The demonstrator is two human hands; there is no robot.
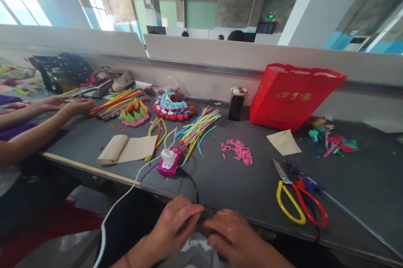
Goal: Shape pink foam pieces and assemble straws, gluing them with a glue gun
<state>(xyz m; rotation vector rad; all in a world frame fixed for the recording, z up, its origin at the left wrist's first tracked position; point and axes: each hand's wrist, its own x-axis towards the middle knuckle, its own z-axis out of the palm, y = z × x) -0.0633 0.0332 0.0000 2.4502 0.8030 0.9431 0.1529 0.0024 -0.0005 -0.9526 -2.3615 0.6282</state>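
My left hand (176,222) is at the table's front edge with its fingers curled together. Close beside it, my right hand (234,234) is also curled, its fingertips turned toward the left one. What either hand holds, if anything, is hidden. Just beyond my left hand sits a purple power socket (170,162) with a white plug (168,157) in it. A heap of small pink pieces (238,151) lies farther up the table. Right of my right hand are scissors (291,190) with one yellow and one red handle, beside a blue glue gun (305,178).
Colourful strips (200,129) lie mid-table, near a brown paper roll (126,149). A dark bottle (236,103) and a red bag (292,98) stand at the back. A white cable (127,190) hangs over the front edge. A co-worker's arms (59,110) reach in from the left.
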